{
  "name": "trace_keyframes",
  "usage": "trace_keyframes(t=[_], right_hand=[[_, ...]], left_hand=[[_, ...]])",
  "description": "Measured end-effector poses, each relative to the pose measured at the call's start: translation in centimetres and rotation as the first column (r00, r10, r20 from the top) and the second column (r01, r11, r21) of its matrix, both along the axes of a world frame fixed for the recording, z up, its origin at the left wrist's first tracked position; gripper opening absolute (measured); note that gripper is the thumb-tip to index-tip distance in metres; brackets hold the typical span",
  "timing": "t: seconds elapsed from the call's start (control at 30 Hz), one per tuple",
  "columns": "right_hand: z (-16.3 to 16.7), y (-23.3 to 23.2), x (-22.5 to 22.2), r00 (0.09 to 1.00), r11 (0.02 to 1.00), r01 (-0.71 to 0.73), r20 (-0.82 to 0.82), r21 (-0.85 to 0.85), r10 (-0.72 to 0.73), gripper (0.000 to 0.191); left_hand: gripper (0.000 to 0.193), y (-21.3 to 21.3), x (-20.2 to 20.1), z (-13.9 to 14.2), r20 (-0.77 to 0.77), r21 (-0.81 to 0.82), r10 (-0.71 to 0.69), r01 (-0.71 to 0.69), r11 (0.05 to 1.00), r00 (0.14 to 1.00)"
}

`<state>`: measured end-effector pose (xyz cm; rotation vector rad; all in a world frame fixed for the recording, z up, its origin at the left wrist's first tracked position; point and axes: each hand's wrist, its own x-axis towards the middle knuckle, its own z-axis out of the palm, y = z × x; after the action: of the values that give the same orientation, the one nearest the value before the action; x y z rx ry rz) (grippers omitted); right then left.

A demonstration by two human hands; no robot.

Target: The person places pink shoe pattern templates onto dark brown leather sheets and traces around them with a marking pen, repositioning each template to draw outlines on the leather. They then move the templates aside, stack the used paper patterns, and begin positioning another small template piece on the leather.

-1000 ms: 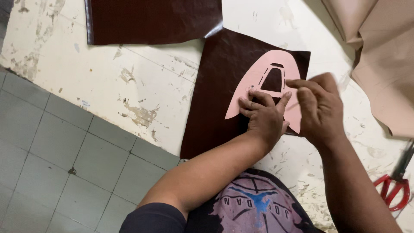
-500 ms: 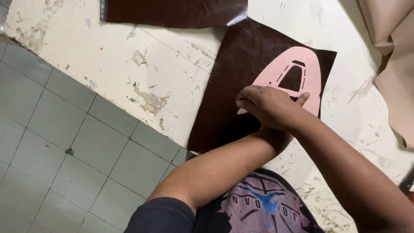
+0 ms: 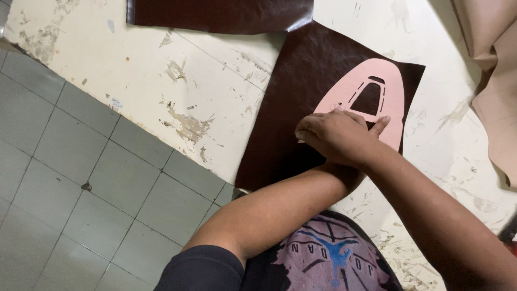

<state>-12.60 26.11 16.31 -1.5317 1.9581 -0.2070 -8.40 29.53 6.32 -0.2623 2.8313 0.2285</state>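
A pink paper pattern (image 3: 392, 86) with a cut-out window lies on a dark brown leather sheet (image 3: 301, 75) on a worn white table (image 3: 134, 70). My right hand (image 3: 336, 137) reaches in from the lower right and rests over the pattern's near end, fingers curled down and pointing left, thumb raised. Whether it holds anything is hidden. My left forearm (image 3: 280, 207) comes up from below and passes under the right wrist. The left hand itself is covered by the right hand.
A second dark brown leather piece (image 3: 215, 13) lies at the table's far edge. Tan leather (image 3: 501, 81) hangs over the right side. The table's edge runs diagonally, with grey floor tiles (image 3: 81, 188) to the left.
My right hand has moved left across the pattern and now covers the left hand, which was pressing on the pattern in plain sight. The view has shifted, and the red scissors are out of sight.
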Motion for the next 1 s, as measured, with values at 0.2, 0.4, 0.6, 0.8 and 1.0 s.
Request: trace_keyframes(t=[0.2, 0.4, 0.6, 0.8, 1.0], right_hand=[[-0.7, 0.4, -0.4, 0.995, 0.997, -0.062, -0.075, -0.040, 0.059, 0.021], [-1.2, 0.0, -5.1, 0.985, 0.962, -0.072, -0.173, -0.265, 0.026, 0.024], [-0.5, 0.1, -9.6, 0.942, 0.945, 0.271, -0.152, -0.181, -0.299, 0.018], [0.0, 1.7, -12.3, 0.922, 0.903, 0.290, -0.161, -0.317, -0.353, 0.016], [-0.8, 4.0, -13.3, 0.889, 0.864, 0.324, -0.189, -0.386, -0.418, 0.014]], left_hand=[[0.075, 1.6, -1.2, -1.8, 0.014, 0.309, 0.253, -0.245, 0.919, 0.967], [0.063, 0.1, -0.3, 1.7, 0.098, -0.002, -0.070, 0.070, 0.998, 0.993], [0.083, -1.7, -0.5, 7.4, 0.205, -0.172, -0.024, 0.060, 0.983, 0.978], [0.082, -1.7, -0.6, 7.4, 0.211, -0.256, -0.048, 0.103, 0.961, 0.976], [0.081, -1.2, -1.0, 6.5, 0.248, -0.182, -0.007, 0.054, 0.982, 0.969]])
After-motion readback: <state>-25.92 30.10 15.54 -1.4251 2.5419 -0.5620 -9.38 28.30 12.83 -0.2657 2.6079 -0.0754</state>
